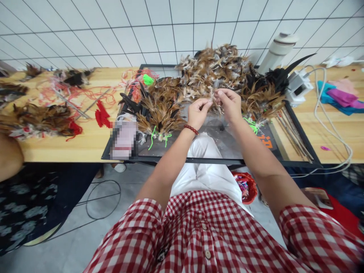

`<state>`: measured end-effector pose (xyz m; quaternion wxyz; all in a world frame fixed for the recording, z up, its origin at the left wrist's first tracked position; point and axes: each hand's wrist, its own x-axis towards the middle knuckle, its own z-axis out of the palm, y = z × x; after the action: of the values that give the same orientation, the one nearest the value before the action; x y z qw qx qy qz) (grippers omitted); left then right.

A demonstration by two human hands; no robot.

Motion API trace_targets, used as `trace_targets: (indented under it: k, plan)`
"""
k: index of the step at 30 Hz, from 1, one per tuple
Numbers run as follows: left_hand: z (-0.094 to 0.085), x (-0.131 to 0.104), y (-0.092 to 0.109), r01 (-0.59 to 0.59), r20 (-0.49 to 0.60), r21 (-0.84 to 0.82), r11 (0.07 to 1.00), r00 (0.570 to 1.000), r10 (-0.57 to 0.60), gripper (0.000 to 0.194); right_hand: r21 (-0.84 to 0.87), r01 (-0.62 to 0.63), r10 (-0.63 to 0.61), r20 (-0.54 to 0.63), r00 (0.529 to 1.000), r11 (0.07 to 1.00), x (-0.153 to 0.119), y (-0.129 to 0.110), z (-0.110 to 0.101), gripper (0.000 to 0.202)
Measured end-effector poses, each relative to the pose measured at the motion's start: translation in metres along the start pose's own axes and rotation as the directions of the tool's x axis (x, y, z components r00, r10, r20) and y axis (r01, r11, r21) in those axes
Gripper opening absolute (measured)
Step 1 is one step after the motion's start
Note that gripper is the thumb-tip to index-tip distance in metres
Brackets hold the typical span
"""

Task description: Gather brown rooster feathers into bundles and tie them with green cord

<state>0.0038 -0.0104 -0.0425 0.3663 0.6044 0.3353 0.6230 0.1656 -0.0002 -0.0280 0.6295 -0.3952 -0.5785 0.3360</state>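
Observation:
Both hands meet in front of a big heap of brown and cream feathers [216, 68]. The fingers of my left hand [199, 110] are pinched together on a small pale feather [212, 98]. My right hand [229, 105] pinches the same feather from the other side, its fingertips close to the left ones. To the left lies a bundle of brown feathers [162, 106] with bright green string [153, 137] at its base. Another feather bundle [264, 98] with green string lies to the right. All of these rest on a dark framed tray [182, 160].
A white bottle [277, 53] and a white charger block [298, 87] with a cable stand at the right. Thin sticks [295, 132] lie on the table nearby. On the left are red string [102, 113] and more feathers [42, 119], beside another person's arm [10, 157]. A red basket [251, 191] stands below.

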Motion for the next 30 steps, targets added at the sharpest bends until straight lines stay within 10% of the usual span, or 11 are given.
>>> trace_targets:
  k: [6, 11, 30]
  plan:
    - [0.006, -0.006, -0.002, -0.146, 0.091, 0.148, 0.978, 0.987, 0.134, 0.029, 0.118, -0.104, 0.100, 0.032, 0.994, 0.988, 0.001, -0.014, 0.001, 0.055]
    - [0.003, -0.004, -0.009, -0.098, 0.010, 0.126, 0.987, 0.995, 0.098, 0.029, 0.146, -0.077, 0.090, -0.086, 0.992, 0.986, 0.006, -0.008, -0.004, 0.054]
    - [0.001, -0.003, -0.007, -0.123, 0.042, 0.118, 0.985, 0.992, 0.119, 0.034, 0.173, -0.182, 0.173, 0.066, 0.983, 0.968, -0.001, -0.010, 0.005, 0.060]
